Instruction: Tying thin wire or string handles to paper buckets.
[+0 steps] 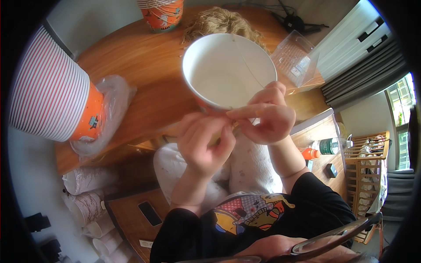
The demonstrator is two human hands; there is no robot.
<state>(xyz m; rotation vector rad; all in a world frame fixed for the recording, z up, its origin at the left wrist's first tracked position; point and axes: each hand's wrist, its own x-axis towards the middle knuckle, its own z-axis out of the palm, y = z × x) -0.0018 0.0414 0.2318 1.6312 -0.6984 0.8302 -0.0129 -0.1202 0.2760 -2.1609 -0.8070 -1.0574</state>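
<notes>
Bucket (206,65) lies just beyond left hand (204,142) and right hand (272,116), close together at its near rim; thin strand (247,65) crosses its mouth, but whether hands pinch it I cannot tell.

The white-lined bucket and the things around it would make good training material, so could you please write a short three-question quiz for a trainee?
1. Multiple choice: what lies just beyond the white-lined bucket? A) a black phone; B) a tan fibrous bundle; C) a wooden rack.
2. True or false: the tall bucket stack is on the person's left.
3. Fill in: a thin strand runs across the bucket's opening toward the person's ____ hand.

Key: 1. B. 2. True. 3. Right.
</notes>
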